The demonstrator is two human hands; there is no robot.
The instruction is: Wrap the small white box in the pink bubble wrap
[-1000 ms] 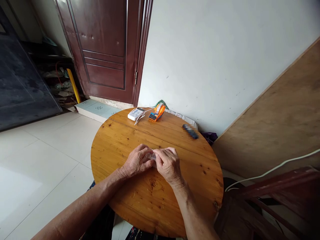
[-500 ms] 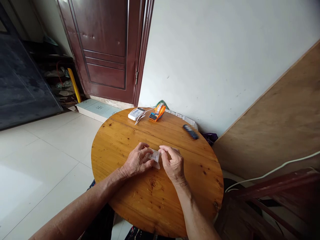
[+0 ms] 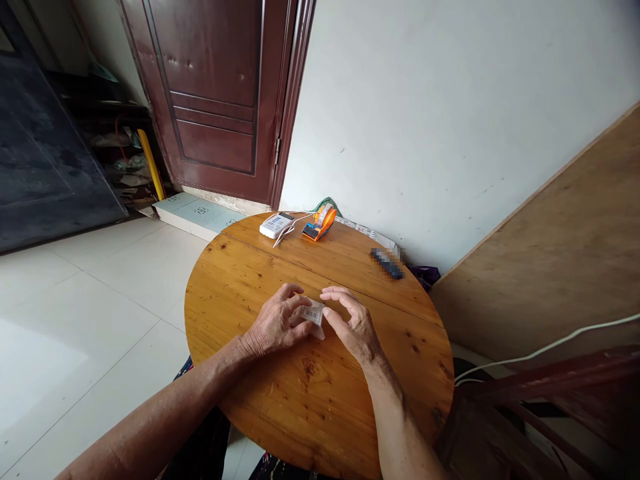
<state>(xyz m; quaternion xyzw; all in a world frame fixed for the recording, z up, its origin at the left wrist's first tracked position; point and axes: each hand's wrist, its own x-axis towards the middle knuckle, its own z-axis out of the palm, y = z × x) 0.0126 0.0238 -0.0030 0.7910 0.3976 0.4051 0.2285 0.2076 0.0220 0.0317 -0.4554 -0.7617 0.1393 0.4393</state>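
Observation:
A small clear plastic packet with a pale printed label lies between my hands near the middle of a round wooden table. My left hand rests on the table with its fingers curled, pinching the packet's left edge. Just right of it, my right hand has its fingers bent and slightly apart, with the thumb and fingertip at the packet's right edge.
At the table's far edge lie a white device with a thin cord, an orange tape dispenser and a dark bar-shaped object. A dark red door stands behind left. A wooden board leans at right, crossed by a white cable.
My hands, pressed together over the packet a second ago, have drawn apart. The packet now shows between them, and my right hand has shifted slightly right.

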